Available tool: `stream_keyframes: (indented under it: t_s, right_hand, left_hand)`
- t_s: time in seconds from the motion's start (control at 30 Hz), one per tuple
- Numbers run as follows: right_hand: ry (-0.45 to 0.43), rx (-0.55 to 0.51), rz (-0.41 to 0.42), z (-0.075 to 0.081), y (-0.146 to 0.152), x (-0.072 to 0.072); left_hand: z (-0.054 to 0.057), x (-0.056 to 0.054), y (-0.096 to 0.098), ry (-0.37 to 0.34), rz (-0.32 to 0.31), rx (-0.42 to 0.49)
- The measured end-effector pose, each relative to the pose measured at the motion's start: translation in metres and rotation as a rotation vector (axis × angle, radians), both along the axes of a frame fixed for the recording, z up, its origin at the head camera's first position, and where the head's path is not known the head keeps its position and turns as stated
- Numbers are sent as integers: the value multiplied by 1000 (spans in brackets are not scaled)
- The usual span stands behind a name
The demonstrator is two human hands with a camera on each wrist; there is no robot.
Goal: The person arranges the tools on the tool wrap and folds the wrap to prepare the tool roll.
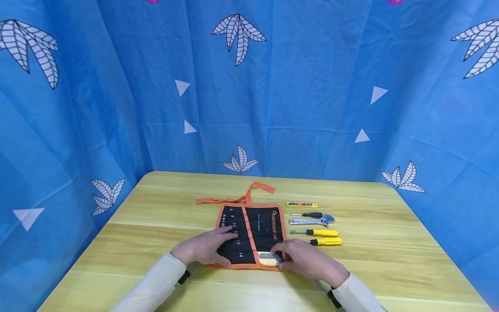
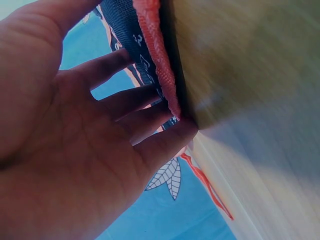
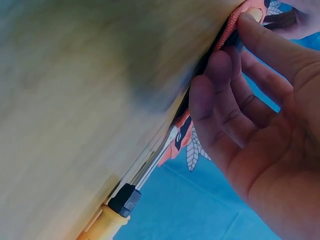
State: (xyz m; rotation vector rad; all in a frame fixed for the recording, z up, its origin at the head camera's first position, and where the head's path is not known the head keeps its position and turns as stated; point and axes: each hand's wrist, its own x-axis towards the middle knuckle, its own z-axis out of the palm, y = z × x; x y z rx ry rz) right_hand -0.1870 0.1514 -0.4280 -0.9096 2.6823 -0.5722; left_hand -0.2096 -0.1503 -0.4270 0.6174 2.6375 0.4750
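Observation:
A black tool pouch with orange edging (image 1: 269, 234) lies spread on the table, size numbers printed along its left panel. My left hand (image 1: 208, 247) rests on that panel with fingers spread; in the left wrist view the fingers of the left hand (image 2: 100, 135) reach over the orange border. A short pale-yellow and grey tool (image 1: 269, 258) with a ridged side lies at the pouch's lower right part. My right hand (image 1: 306, 258) pinches its right end. In the right wrist view the thumb of the right hand (image 3: 265, 115) is on the yellowish end, with the other fingers bent beneath the pouch edge.
Right of the pouch lie a yellow packaged strip (image 1: 302, 205), a small black-handled screwdriver (image 1: 312, 215), an adjustable wrench (image 1: 312, 221) and two yellow-handled screwdrivers, the upper one (image 1: 325, 233) and the lower one (image 1: 329, 242). Orange tie straps (image 1: 249, 197) stretch behind the pouch. A blue curtain (image 1: 312, 86) surrounds the table.

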Motion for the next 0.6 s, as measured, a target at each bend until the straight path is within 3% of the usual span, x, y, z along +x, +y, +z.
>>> stream_keyframes:
  t_s: [0.6]
  right_hand:
    - [-17, 6, -7, 3, -7, 0]
  left_hand:
    - [0, 0, -1, 20, -20, 0]
